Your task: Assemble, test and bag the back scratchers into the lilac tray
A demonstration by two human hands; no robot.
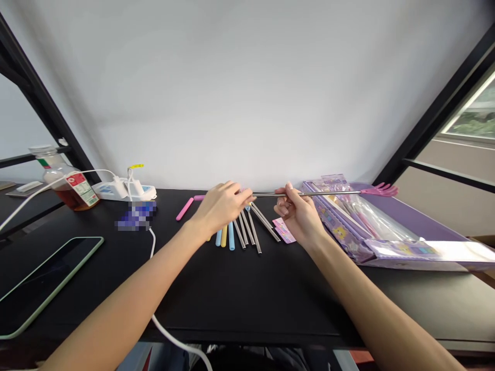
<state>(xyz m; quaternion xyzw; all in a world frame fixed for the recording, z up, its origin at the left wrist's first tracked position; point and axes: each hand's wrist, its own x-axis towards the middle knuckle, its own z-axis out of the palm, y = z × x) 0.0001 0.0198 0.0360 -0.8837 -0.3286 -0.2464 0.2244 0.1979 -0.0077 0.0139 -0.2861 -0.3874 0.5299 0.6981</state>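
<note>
A back scratcher with a thin metal rod (332, 194) and a pink claw-shaped head (381, 190) lies level across both hands, its head pointing right. My left hand (224, 206) is closed around its left end; a pink handle piece (199, 198) shows just beyond that hand. With thumb and fingers, my right hand (297, 212) pinches the rod near its middle. Below my left hand, several blue and yellow tubes (231, 236) and metal rods (253, 232) lie side by side, their far ends partly hidden. A separate pink tube (184, 209) rests further left.
At right stands an open purple box (417, 248) holding plastic-wrapped pieces. A pink card (284, 230) lies beside my right wrist. Leftward are a phone (50, 283), a bottle (73, 185), a power strip (143, 192) and a white cable (170, 337) crossing the front edge.
</note>
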